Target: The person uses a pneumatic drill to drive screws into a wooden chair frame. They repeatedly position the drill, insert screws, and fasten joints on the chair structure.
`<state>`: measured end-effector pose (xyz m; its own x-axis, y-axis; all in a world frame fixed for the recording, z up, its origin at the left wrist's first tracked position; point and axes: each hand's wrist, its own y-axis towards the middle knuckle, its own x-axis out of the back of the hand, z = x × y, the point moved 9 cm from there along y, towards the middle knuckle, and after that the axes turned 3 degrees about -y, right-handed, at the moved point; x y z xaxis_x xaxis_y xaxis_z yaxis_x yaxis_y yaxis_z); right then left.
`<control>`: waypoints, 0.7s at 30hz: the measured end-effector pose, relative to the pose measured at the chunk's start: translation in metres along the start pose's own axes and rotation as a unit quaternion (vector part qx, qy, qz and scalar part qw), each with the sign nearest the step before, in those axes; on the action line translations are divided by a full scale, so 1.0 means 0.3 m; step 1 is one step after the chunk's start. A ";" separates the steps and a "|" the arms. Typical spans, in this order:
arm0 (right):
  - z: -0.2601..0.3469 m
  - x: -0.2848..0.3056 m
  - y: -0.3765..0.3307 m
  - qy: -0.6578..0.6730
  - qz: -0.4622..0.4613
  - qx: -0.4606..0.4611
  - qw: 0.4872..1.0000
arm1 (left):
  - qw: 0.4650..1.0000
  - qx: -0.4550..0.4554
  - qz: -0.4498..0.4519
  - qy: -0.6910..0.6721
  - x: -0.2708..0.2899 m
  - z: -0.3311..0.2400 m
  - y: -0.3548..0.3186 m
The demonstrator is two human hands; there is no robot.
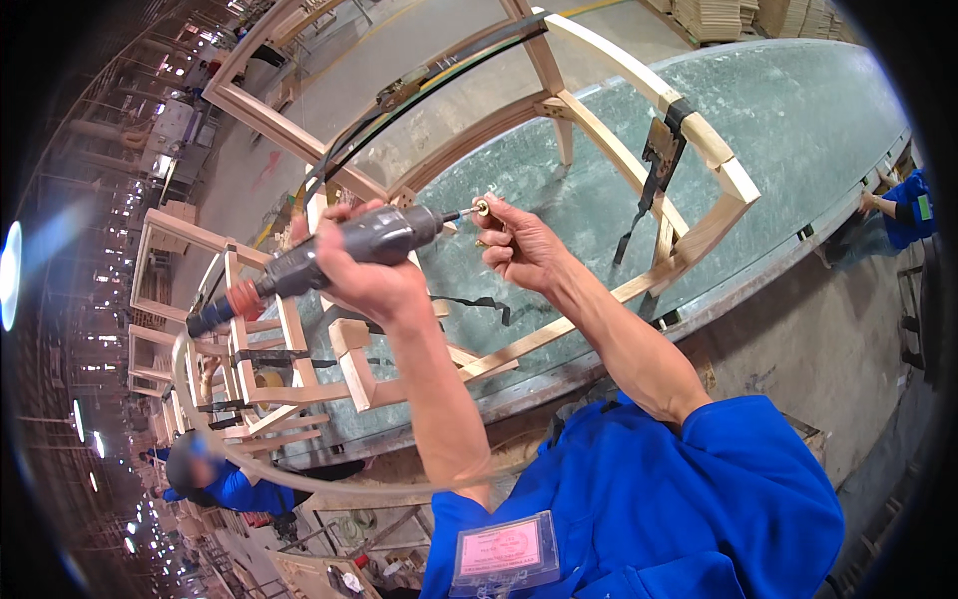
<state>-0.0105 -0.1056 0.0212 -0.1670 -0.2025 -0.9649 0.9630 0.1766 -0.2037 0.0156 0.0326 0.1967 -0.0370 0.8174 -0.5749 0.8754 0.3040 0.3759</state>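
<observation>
My left hand [374, 265] is wrapped round a dark grey air screwdriver [384, 232], its bit pointing right. At the bit's tip, my right hand [524, 243] pinches a small brass-coloured fitting [483, 208]; whether it is a screw or an insert I cannot tell. Another small brass-coloured piece [480, 243] shows by the lower fingers of that hand. Both hands are above a pale wooden chair-like frame [539, 342], which lies on its side on a greenish table [798, 120]. Black straps [654, 165] are fastened on the frame.
A pale air hose [299, 483] loops from the screwdriver towards my left arm. More wooden frames [244, 389] stand at the left. One person [235, 487] in blue is at the lower left, another [903, 210] at the table's right edge. Stacked boards [714, 18] are beyond the table.
</observation>
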 end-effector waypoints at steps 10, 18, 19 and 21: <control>0.021 0.193 -0.057 -0.172 -0.062 0.023 0.983 | 0.969 0.194 0.078 0.130 -0.138 0.269 0.133; -0.062 0.227 -0.029 -0.483 -0.061 0.126 0.864 | 0.872 0.332 0.225 0.280 -0.171 0.549 0.109; -0.100 0.217 -0.017 -0.510 -0.046 0.108 0.852 | 0.857 0.348 0.236 0.298 -0.138 0.579 0.102; -0.138 0.262 0.021 -0.554 -0.045 0.083 0.827 | 0.826 0.374 0.261 0.330 -0.127 0.674 0.055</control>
<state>-0.0263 -0.0805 -0.0627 -0.0327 -0.9825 -0.1831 0.9884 -0.0045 -0.1521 0.1290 -0.0923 0.0779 0.4007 0.9056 0.1388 0.8991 -0.3596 -0.2497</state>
